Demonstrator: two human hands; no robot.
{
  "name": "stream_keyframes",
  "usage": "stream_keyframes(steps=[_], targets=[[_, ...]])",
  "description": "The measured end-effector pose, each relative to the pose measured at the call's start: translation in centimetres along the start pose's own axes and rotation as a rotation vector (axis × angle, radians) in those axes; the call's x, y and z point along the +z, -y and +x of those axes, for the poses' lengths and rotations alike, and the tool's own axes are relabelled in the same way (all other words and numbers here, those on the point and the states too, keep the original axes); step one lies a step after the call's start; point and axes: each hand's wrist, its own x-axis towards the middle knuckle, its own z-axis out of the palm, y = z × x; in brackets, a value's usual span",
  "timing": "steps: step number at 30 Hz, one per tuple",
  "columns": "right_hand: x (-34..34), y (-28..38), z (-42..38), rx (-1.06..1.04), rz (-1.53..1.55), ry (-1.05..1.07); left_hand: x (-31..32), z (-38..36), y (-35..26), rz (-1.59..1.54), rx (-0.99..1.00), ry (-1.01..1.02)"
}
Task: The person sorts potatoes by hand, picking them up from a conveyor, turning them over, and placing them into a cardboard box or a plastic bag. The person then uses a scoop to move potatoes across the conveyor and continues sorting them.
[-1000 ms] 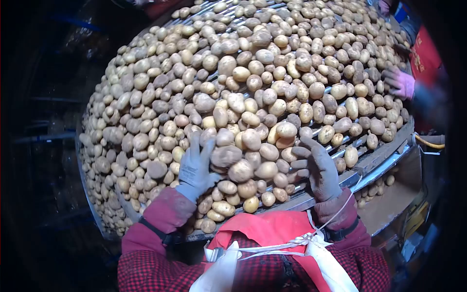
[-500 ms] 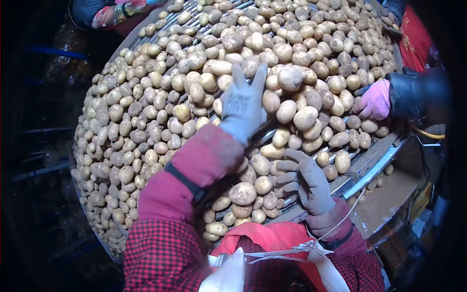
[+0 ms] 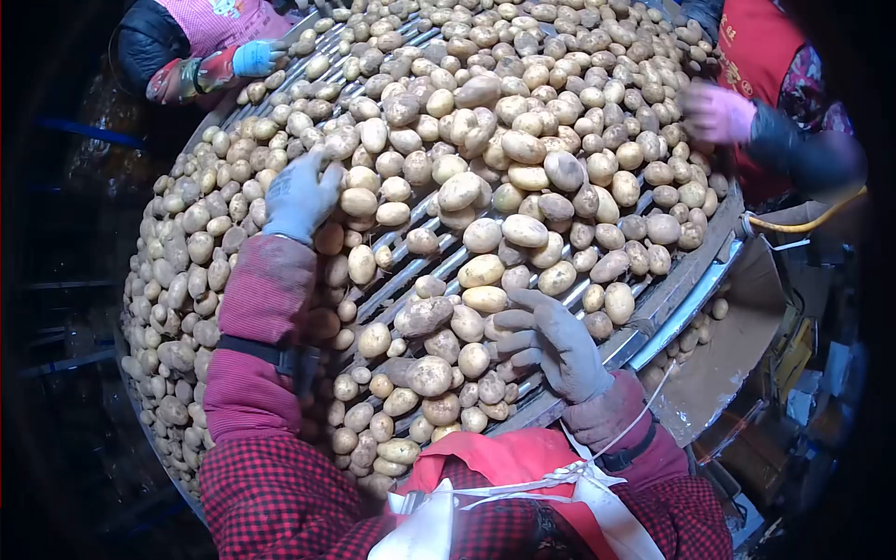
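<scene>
Many potatoes, some coated with soil, lie over a bed of metal rollers. My left hand, in a grey glove, rests on the pile at the left with its thumb apart from the fingers; some fingertips are hidden against the potatoes. Nearer my body, my right hand wears a similar glove. Its fingers are spread and slightly bent beside a small heap of potatoes, with nothing gripped in them. Bare rollers show between the two hands.
A co-worker's pink-gloved hand is over the potatoes at the right. Another co-worker's blue-gloved hand is at the far left edge. A metal rail borders the rollers, with a cardboard sheet beyond it.
My left hand has moved left from the middle of the pile, and more rollers show there. My right hand stays nearly in place. The co-worker's pink-gloved hand has moved farther back, away from me.
</scene>
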Motion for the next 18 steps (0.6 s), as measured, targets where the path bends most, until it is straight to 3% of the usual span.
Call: stream_keyframes(steps=[1,3,9,11,12,15,17,18], targets=[[0.1,0.1,0.0,-0.004,-0.01,0.003,0.8,0.3,1.2,-0.002,0.003,0.002],[0.1,0.1,0.0,-0.009,-0.001,0.011,3.9,0.3,3.5,0.133,0.194,-0.194],[-0.1,-0.4,0.3,-0.027,0.004,0.009,4.6,1.8,3.8,0.014,0.126,0.055],[-0.1,-0.6,0.3,-0.029,0.028,0.013,5.2,0.8,4.4,-0.334,0.331,0.054],[-0.3,-0.9,0.4,-0.054,0.039,0.017,5.5,0.4,4.6,-0.444,0.244,0.111],[-0.6,-1.1,0.6,-0.09,0.039,0.041,5.3,-1.9,2.9,-0.415,0.245,0.147],[-0.7,-1.2,0.6,-0.09,0.049,0.053,3.4,-4.4,0.5,-0.227,0.223,0.149],[-0.7,-1.2,0.6,-0.101,0.063,0.056,3.8,-4.4,1.0,-0.297,0.178,0.227]])
